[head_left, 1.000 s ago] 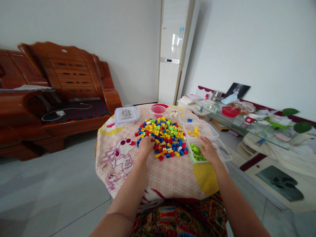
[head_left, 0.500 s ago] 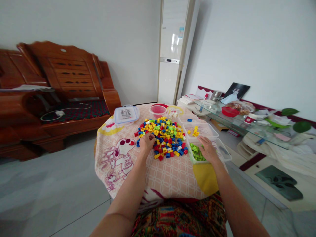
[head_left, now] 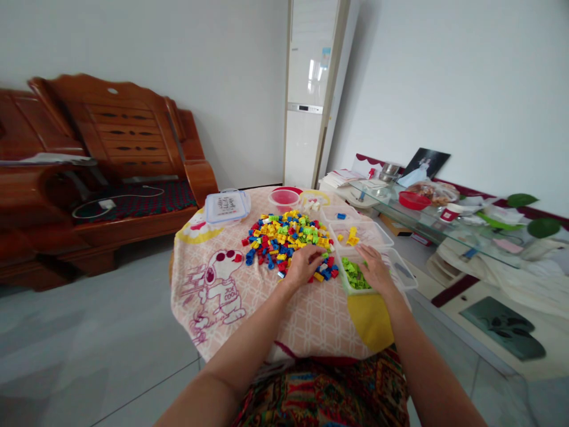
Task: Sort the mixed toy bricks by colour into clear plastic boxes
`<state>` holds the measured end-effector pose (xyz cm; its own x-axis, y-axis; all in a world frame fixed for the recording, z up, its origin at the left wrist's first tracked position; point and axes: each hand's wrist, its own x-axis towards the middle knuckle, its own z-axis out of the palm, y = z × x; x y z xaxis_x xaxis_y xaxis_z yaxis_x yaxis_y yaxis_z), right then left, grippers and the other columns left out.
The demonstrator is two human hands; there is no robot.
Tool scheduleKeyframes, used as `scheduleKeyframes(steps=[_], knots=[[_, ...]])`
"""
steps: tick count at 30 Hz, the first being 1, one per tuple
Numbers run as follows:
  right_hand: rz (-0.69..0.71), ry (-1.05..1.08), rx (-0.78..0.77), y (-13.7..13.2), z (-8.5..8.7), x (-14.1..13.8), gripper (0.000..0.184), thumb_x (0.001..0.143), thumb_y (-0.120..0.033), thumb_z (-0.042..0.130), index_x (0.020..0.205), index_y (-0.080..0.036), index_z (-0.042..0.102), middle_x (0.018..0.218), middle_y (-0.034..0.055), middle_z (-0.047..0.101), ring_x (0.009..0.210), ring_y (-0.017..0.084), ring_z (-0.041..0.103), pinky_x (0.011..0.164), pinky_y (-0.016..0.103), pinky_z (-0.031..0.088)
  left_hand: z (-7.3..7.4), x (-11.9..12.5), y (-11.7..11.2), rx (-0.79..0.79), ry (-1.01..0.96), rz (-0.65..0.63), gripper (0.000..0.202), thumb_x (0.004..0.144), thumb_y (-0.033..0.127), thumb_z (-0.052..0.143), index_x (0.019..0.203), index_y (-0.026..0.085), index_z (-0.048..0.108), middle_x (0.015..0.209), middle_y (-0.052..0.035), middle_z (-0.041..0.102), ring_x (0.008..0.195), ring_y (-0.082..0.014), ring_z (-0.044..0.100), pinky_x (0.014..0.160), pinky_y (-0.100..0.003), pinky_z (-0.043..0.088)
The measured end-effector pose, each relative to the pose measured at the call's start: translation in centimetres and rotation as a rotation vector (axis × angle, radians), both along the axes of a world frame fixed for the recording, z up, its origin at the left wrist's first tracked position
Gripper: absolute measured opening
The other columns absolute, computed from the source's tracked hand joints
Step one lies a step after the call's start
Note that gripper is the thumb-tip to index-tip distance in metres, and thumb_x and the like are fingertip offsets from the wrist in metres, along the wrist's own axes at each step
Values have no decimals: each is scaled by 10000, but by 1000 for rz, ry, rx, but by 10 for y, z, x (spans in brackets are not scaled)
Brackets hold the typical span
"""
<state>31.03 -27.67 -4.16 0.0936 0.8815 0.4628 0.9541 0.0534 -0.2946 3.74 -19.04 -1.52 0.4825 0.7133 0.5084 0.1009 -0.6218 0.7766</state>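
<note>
Bent over the right part of a heap of mixed toy building bricks (head_left: 275,237), my left hand (head_left: 304,265) has its fingers pinched together. A small light-green brick (head_left: 325,255) shows at their tips. My right hand (head_left: 374,270) lies across a clear plastic box (head_left: 355,292), its fingers stretched out and loosely spread. Green bricks (head_left: 353,274) fill part of that box, just left of my fingers. Behind it a second clear box (head_left: 383,238) holds a few yellow bricks (head_left: 352,237), and a third box (head_left: 329,212) holds blue bricks (head_left: 341,216).
A pink bowl (head_left: 284,198) and a blue-rimmed lid (head_left: 227,206) stand at the back of the cloth-covered round table (head_left: 284,323). White bricks (head_left: 313,205) sit beside the bowl. A glass shelf (head_left: 444,228) with clutter is to the right, a wooden sofa (head_left: 128,136) to the left.
My left hand has moved right across the brick heap, from its left side toward the box of green bricks. My right hand has stayed over that box.
</note>
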Motion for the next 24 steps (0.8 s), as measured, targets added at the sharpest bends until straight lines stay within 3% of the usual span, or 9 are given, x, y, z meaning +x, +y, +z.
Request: scheduleKeyframes(steps=[3, 6, 9, 12, 17, 24], knots=[[-5, -8, -6, -1, 1, -1, 581, 880, -156, 468, 1456, -185, 537, 1504, 98, 525, 1444, 274, 382, 1214, 508, 340, -1, 22, -15, 196, 0, -184, 261, 943, 210, 558, 1156, 181, 706, 1080, -108, 741, 1014, -199, 695, 929, -331, 555], [7, -10, 0, -1, 1, -1, 576, 883, -159, 459, 1454, -169, 537, 1506, 111, 522, 1451, 275, 371, 1208, 509, 349, -5, 35, -26, 356, 42, -334, 368, 969, 180, 490, 1309, 181, 630, 1296, -142, 677, 1243, -222, 618, 1067, -389, 502], [13, 0, 10, -1, 1, 0, 582, 881, -160, 461, 1458, -180, 536, 1503, 110, 527, 1446, 280, 375, 1203, 527, 352, -9, 36, -27, 395, 80, -344, 417, 975, 178, 464, 1374, 188, 585, 1382, -153, 624, 1304, -225, 579, 1098, -408, 485], [5, 10, 10, 0, 0, -1, 587, 876, -153, 466, 1457, -184, 540, 1502, 113, 528, 1439, 284, 384, 1203, 532, 350, -7, 23, -18, 336, 92, -210, 366, 963, 186, 488, 1294, 190, 644, 1275, -140, 683, 1216, -229, 629, 1054, -401, 512], [9, 10, 9, 0, 1, -1, 580, 886, -165, 460, 1460, -187, 539, 1502, 115, 525, 1428, 280, 402, 1207, 528, 347, 7, -13, 4, 131, 284, 147, 241, 892, 161, 574, 1062, 196, 741, 1058, -82, 751, 985, -199, 694, 930, -317, 537], [18, 0, 25, 0, 1, -1, 597, 885, -179, 474, 1477, -240, 518, 1503, 79, 529, 1429, 274, 405, 1215, 535, 334, 16, -67, 34, -126, 588, 545, 227, 830, 140, 601, 966, 239, 754, 982, -17, 775, 965, -189, 701, 835, -253, 509]])
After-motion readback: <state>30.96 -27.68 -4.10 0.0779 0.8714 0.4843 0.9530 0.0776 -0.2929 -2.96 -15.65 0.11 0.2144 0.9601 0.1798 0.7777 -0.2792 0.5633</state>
